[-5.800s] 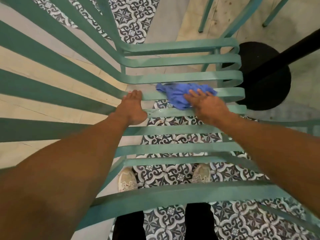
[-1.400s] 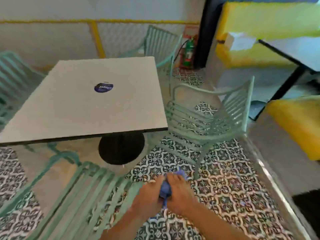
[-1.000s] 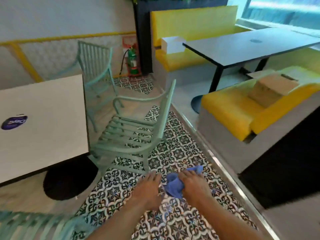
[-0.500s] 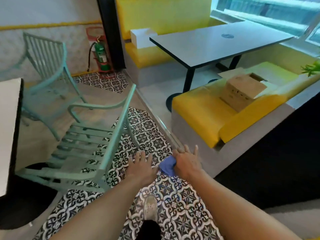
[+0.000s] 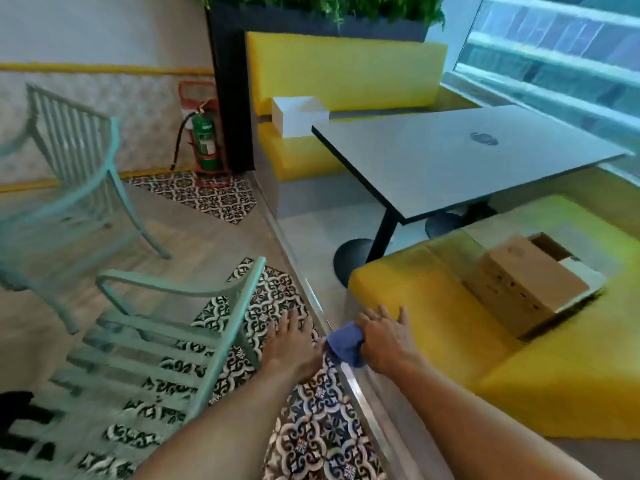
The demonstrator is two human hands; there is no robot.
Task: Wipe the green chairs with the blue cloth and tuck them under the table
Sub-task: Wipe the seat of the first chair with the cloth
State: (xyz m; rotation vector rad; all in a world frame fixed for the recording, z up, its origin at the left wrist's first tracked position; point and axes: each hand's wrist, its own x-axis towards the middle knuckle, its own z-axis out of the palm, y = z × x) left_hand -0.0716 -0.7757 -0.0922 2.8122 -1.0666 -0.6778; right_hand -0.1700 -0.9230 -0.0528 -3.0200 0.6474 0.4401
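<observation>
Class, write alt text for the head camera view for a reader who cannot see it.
Two bare forearms reach forward: the right hand holds a bunched blue cloth, and the left hand, fingers extended, is beside it. A green slatted chair stands at left on patterned tile, a second green chair behind it, yellow benches at right.

We see a floor (image 5: pixel 214 237) of plain tan boards and patterned tiles across the lower left of the frame. Two green chairs stand on it, one (image 5: pixel 145 362) at lower left, another (image 5: pixel 69 188) at upper left. A fire extinguisher (image 5: pixel 205 140) stands at upper centre. At right, a cardboard box (image 5: pixel 526 282) lies on a yellow bench (image 5: pixel 433 306), beside a grey table (image 5: pixel 450 161).
</observation>
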